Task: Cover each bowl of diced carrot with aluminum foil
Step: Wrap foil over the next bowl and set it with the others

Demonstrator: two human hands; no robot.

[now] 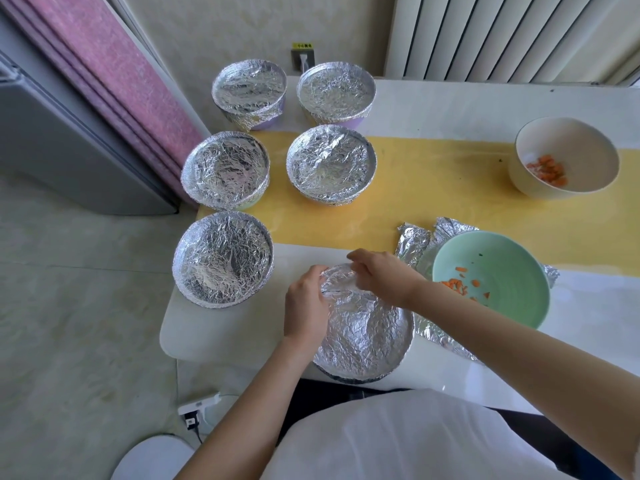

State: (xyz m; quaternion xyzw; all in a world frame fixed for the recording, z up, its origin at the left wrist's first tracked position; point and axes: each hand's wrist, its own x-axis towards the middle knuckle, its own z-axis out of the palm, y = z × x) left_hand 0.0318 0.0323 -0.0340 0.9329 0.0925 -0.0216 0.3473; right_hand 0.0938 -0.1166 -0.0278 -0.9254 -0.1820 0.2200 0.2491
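Both hands (306, 306) (379, 275) on foil (367, 327), far edge.

One wide-angle view, worn on the person's head, looks forward and steeply down at the table (450, 109); the white shirt (398, 438) fills the bottom edge, so the lens sits close over the near table edge; the left hand (306, 306) and right hand (377, 275) lie just below centre on the foil-covered bowl (367, 334); wall (242, 26) and radiator (502, 32) bend across the top; floor (69, 306) fills the left of the frame.
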